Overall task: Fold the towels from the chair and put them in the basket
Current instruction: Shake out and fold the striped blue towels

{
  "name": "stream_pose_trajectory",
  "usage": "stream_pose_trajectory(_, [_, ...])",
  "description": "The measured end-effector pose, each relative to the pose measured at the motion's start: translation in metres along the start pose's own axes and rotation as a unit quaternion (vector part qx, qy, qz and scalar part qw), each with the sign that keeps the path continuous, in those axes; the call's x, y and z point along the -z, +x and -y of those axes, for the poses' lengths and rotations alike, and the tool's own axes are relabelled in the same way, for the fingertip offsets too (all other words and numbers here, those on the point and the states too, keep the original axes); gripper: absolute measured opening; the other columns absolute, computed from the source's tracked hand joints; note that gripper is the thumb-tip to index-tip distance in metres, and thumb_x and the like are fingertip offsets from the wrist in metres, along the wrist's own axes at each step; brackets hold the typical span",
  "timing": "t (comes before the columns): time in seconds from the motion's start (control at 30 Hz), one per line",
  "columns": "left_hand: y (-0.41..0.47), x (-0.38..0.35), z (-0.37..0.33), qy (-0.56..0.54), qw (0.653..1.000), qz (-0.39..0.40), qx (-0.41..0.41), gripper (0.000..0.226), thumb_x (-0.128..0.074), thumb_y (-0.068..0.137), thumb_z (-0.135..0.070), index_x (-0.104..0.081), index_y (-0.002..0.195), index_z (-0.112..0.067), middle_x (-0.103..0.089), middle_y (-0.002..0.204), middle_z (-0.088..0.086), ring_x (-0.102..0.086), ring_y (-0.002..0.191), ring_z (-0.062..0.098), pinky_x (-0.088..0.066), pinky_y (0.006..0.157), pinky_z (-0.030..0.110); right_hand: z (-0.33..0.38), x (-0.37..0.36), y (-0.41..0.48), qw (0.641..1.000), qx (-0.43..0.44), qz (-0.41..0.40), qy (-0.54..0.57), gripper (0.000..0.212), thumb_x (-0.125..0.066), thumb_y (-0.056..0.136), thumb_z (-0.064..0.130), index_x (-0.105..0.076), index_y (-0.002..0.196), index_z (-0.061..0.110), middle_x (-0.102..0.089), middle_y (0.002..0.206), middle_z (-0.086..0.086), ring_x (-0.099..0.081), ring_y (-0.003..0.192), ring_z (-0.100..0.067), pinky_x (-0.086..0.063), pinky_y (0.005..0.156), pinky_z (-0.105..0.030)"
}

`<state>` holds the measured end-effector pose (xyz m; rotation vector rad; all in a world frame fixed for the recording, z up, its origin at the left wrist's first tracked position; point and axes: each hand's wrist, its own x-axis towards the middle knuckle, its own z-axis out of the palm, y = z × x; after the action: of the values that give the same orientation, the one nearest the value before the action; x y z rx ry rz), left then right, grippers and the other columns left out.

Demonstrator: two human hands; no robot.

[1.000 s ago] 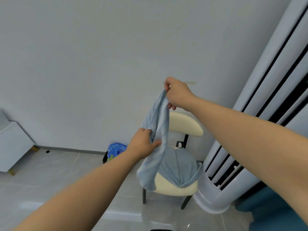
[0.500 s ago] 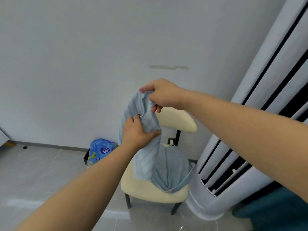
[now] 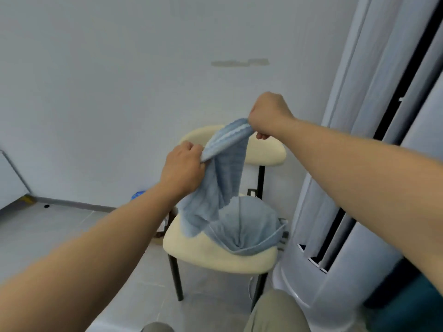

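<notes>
A light blue towel (image 3: pixel 224 178) hangs in the air over the cream chair (image 3: pixel 215 257). My right hand (image 3: pixel 269 113) grips its top edge, higher and to the right. My left hand (image 3: pixel 183 167) grips the same edge lower and to the left, so the edge stretches between them. The towel's lower part droops to the seat. A second blue towel (image 3: pixel 247 231) lies crumpled on the seat, toward its right side. No basket is in view.
A tall white floor air conditioner (image 3: pixel 340 236) stands right beside the chair. A blue packet (image 3: pixel 138 195) lies on the floor by the wall behind my left arm. My knee (image 3: pixel 275 312) shows at the bottom. Grey tiled floor stretches to the left.
My hands have moved apart along the towel's edge, the right one going right, the left one down-left. The camera has tilted down and closer to the chair.
</notes>
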<state>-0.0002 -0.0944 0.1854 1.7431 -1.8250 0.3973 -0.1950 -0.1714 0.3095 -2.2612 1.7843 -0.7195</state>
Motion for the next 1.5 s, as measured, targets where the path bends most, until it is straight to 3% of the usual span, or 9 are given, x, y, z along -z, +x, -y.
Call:
stream_pose_trajectory(0.1, [-0.004,0.036,-0.019,0.025,0.999,0.03,-0.032,0.018,-0.05,0.098,-0.023,-0.056,0.106,-0.009,-0.056,0.107,0.017,-0.057,0.091,0.04,-0.047,0.079,0.047,-0.02,0.009,-0.027,0.998,-0.011,-0.034,-0.044,0.021,-0.053,0.082,-0.002,-0.055,0.064,0.009,-0.061,0.068,-0.011,-0.063,0.06,-0.027,-0.052,0.057,-0.029])
stream_pose_trajectory(0.27, [-0.008,0.082,-0.04,0.086,0.982,0.159,-0.061,0.023,-0.057,0.096,-0.038,-0.054,0.09,-0.016,-0.049,0.093,0.001,-0.052,0.087,0.026,-0.039,0.071,0.033,-0.041,0.032,-0.046,0.998,-0.043,0.009,-0.041,0.022,-0.05,0.084,0.0,-0.058,0.064,0.006,-0.053,0.033,-0.006,-0.059,0.034,-0.023,-0.052,0.046,-0.025])
stream_pose_trajectory(0.43, [-0.016,0.104,-0.048,0.118,0.96,0.251,-0.047,0.046,-0.064,0.09,-0.049,-0.053,0.065,-0.012,-0.051,0.064,0.001,-0.05,0.072,0.025,-0.035,0.062,0.031,-0.06,0.054,-0.063,0.997,-0.068,-0.007,-0.044,0.011,-0.058,0.078,0.001,-0.065,0.07,0.003,-0.067,0.059,-0.015,-0.069,0.052,-0.029,-0.063,0.063,-0.044])
stream_pose_trajectory(0.63, [-0.012,0.14,-0.054,0.078,0.968,0.24,-0.004,0.038,-0.062,0.091,-0.042,-0.066,0.078,-0.006,-0.06,0.069,0.007,-0.055,0.074,0.025,-0.045,0.068,0.033,-0.075,0.065,-0.077,0.993,-0.12,-0.006,-0.011,0.015,-0.049,0.081,0.001,-0.063,0.076,-0.001,-0.066,0.07,-0.019,-0.068,0.05,-0.031,-0.054,0.048,-0.029])
stream_pose_trajectory(0.83, [-0.003,0.165,-0.043,0.111,0.962,0.247,0.013,0.039,-0.06,0.092,-0.044,-0.065,0.075,-0.01,-0.065,0.074,0.005,-0.059,0.077,0.023,-0.045,0.064,0.029,-0.081,0.063,-0.075,0.986,-0.162,0.03,0.04,0.021,-0.047,0.078,0.001,-0.068,0.081,-0.004,-0.071,0.064,-0.02,-0.071,0.053,-0.033,-0.058,0.054,-0.034])
stream_pose_trajectory(0.97, [0.0,0.169,-0.033,0.139,0.963,0.23,0.018,0.051,-0.058,0.093,-0.05,-0.053,0.06,-0.011,-0.053,0.062,0.005,-0.049,0.066,0.024,-0.037,0.057,0.031,-0.084,0.062,-0.064,0.982,-0.182,0.026,0.041,0.017,-0.049,0.085,0.004,-0.063,0.09,-0.004,-0.07,0.085,-0.021,-0.073,0.059,-0.035,-0.06,0.063,-0.038])
stream_pose_trajectory(1.17, [0.007,0.162,-0.023,0.137,0.96,0.245,-0.019,0.032,-0.074,0.084,-0.043,-0.067,0.076,-0.013,-0.068,0.078,0.005,-0.058,0.076,0.022,-0.046,0.066,0.028,-0.079,0.049,-0.048,0.988,-0.145,-0.003,-0.043,0.017,-0.058,0.082,-0.008,-0.054,0.069,0.003,-0.054,0.07,-0.015,-0.056,0.058,-0.027,-0.037,0.033,-0.02])
stream_pose_trajectory(1.33, [0.014,0.151,-0.005,0.115,0.96,0.249,-0.049,0.012,-0.071,0.086,-0.027,-0.06,0.083,-0.023,-0.061,0.082,-0.006,-0.054,0.083,0.019,-0.038,0.07,0.026,-0.085,0.036,-0.032,0.984,-0.108,0.03,-0.135,0.018,-0.059,0.084,-0.002,-0.05,0.071,0.006,-0.05,0.074,-0.01,-0.05,0.062,-0.024,-0.043,0.057,-0.032])
stream_pose_trajectory(1.5, [0.019,0.137,0.014,0.053,0.972,0.228,-0.026,0.005,-0.064,0.094,-0.026,-0.061,0.09,-0.025,-0.058,0.082,-0.01,-0.053,0.081,0.017,-0.037,0.065,0.023,-0.088,0.025,-0.018,0.963,-0.08,0.079,-0.245,0.024,-0.064,0.087,0.004,-0.052,0.067,0.006,-0.052,0.066,-0.007,-0.048,0.054,-0.019,-0.035,0.044,-0.027])
